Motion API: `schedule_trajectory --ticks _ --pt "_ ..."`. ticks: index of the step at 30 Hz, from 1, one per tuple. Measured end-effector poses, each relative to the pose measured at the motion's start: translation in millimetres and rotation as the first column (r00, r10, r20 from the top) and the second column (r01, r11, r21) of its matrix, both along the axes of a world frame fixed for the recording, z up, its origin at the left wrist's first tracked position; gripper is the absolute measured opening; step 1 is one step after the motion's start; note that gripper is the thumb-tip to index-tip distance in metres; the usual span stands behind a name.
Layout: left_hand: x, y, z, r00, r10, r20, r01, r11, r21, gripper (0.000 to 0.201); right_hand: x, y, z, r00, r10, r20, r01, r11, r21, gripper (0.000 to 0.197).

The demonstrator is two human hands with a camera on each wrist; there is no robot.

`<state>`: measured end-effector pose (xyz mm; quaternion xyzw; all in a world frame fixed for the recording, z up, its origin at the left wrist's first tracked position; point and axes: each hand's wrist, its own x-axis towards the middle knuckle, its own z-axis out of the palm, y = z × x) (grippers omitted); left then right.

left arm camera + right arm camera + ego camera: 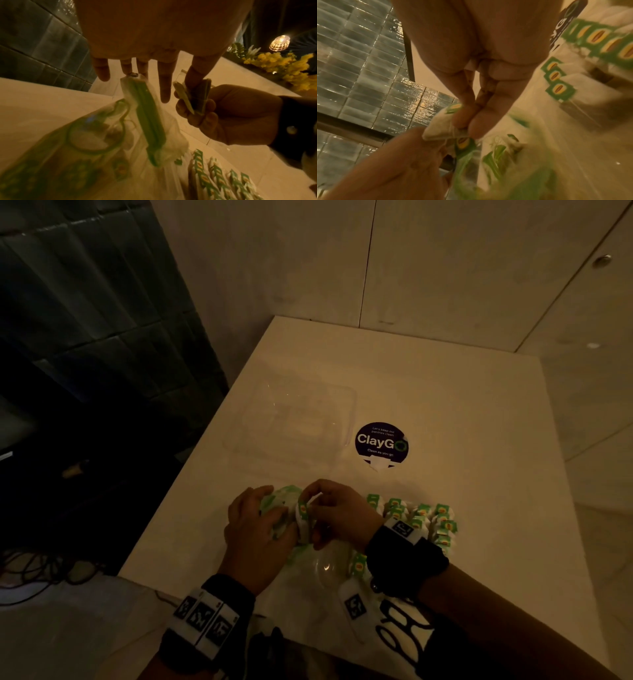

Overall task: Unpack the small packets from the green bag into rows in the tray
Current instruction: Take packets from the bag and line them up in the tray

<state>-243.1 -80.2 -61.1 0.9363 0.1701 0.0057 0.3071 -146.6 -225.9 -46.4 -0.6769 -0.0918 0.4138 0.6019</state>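
The green bag (282, 501) lies on the white table (445, 405) near its front edge, and its green zip strip (149, 121) rises to my left hand (258, 518). That hand's two middle fingers (133, 67) hold the strip's top end; its other fingers hang straight. My right hand (337, 508) pinches a small stack of white packets (303, 518) with green tags between thumb and fingers (462, 119), just right of the bag. My left thumb (197, 75) touches that stack (193, 97). The clear tray (346, 412) stands farther back; its contents are hard to make out.
Rows of small packets (419, 518) stand on the table right of my right hand. A round dark ClayGo sticker (382, 443) lies right of the tray. Tiled wall (85, 302) and a drop to the floor are on the left; cabinets (445, 261) stand behind.
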Motion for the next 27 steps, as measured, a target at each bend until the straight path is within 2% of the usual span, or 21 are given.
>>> schedule_trajectory --ticks 2,4,7,10,14,17,19,24,27 --pt "2 0 0 1.000 0.005 -0.017 -0.005 1.000 -0.013 0.065 -3 2 2 0.999 0.000 0.043 0.001 1.000 -0.007 0.014" --pt "3 -1 1 1.000 -0.005 -0.014 0.005 1.000 -0.017 0.062 -6 6 2 0.989 -0.004 0.150 0.010 0.999 -0.036 0.016" --pt "4 -5 2 1.000 0.002 -0.025 -0.003 1.000 -0.021 0.049 -8 13 -2 0.950 0.019 0.311 0.010 0.996 -0.094 0.017" --pt "5 -9 1 0.998 0.058 0.010 -0.058 0.998 -0.031 0.052 -13 23 -6 0.904 -0.013 0.427 0.071 0.990 -0.120 0.016" --pt "3 -16 3 0.990 0.102 0.097 -0.101 0.995 -0.020 0.049 -14 32 -5 0.881 -0.064 0.468 0.145 0.980 -0.139 0.018" --pt "2 -11 3 0.986 0.072 0.152 -0.079 0.996 0.038 0.042 -14 31 -2 0.910 -0.108 0.401 0.143 0.988 -0.060 0.031" --pt "2 -7 4 0.987 0.083 0.135 -0.082 0.997 -0.013 0.036 -17 30 -1 0.916 -0.117 0.383 0.128 0.992 -0.002 0.038" --pt "5 -4 6 0.986 0.142 0.089 -0.128 0.981 -0.148 0.020 -20 28 -7 0.907 -0.140 0.398 0.112 0.989 0.094 0.040" --pt "6 -3 13 0.987 0.149 0.067 -0.127 0.958 -0.256 0.021 -20 26 -9 0.841 -0.145 0.521 0.124 0.989 0.075 0.024"
